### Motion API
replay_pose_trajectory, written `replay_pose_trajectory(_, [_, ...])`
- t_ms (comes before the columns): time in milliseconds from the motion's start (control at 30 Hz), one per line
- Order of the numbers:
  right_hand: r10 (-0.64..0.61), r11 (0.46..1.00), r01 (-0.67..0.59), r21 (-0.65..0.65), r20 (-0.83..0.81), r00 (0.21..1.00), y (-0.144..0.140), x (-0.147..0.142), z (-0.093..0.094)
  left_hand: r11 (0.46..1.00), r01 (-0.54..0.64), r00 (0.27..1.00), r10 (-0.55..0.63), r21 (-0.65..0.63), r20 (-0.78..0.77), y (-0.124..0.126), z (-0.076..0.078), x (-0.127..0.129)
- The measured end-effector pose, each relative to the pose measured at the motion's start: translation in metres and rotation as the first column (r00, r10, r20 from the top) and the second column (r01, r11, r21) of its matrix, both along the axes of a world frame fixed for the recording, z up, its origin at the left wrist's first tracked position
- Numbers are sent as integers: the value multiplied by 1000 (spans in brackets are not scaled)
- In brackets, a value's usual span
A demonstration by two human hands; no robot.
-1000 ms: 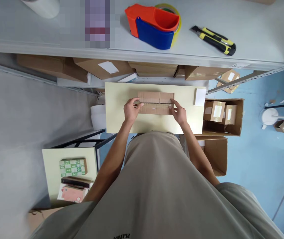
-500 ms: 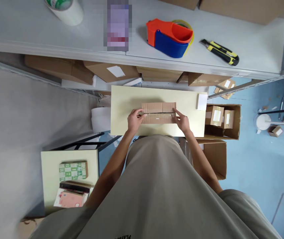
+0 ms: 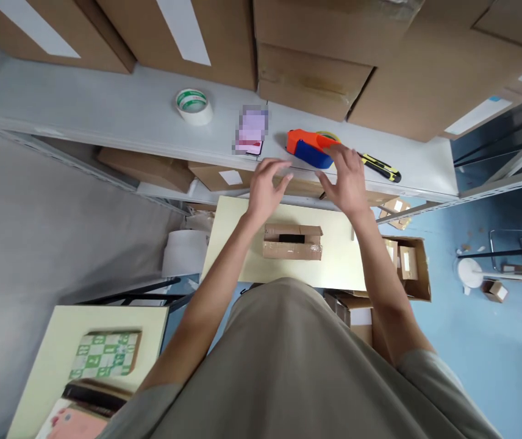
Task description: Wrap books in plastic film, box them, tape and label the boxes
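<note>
A small cardboard box (image 3: 292, 241) lies on the pale yellow table (image 3: 243, 256), its top flaps slightly apart with a dark gap between them. Both of my hands are raised above it, toward the grey shelf (image 3: 119, 116). My right hand (image 3: 344, 178) is open, its fingers reaching over the red and blue tape dispenser (image 3: 309, 149) on the shelf; whether it touches the dispenser I cannot tell. My left hand (image 3: 266, 185) is open, fingers spread, just left of the dispenser and holding nothing.
On the shelf lie a roll of tape (image 3: 192, 105), a yellow and black box cutter (image 3: 380, 167) and large cardboard cartons (image 3: 316, 67). An open carton (image 3: 419, 268) with small boxes stands on the blue floor at right. A second table (image 3: 60, 347) at lower left carries a green patterned box (image 3: 105, 353).
Both hands have let go of the box on the table and risen to the shelf by the tape dispenser. The view has tilted up, showing more of the shelf.
</note>
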State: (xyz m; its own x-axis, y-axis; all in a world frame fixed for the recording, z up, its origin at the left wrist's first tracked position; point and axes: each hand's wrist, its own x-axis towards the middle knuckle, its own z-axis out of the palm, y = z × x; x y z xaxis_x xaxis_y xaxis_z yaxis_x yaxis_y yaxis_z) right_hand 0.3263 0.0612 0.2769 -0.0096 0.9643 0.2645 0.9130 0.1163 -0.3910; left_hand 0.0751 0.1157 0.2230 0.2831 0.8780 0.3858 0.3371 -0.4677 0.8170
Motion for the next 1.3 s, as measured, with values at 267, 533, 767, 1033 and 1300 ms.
replay_pose_trajectory(267, [6,992,-2,-124,31,1000,99,3,-29,999,10,997,-12,32,81,-1,22,23])
replay_pose_trajectory(533, [-12,978,-88,-189,-473,881,-33,-40,-28,976,13,953,54,-217,297,-105,-7,-9])
replay_pose_trajectory(767, [-180,884,-276,-378,-819,544,-119,-95,-73,921,-44,955,152,-386,253,-180,-38,-35])
replay_pose_trajectory(1033, [-189,843,-301,-445,-769,610,-130,-107,-100,895,-11,981,97,-446,169,-192,-57,-56])
replay_pose_trajectory(1300, [-108,769,-380,-514,-690,715,-143,-90,-99,788,11,963,157,-616,218,-143,-61,-90])
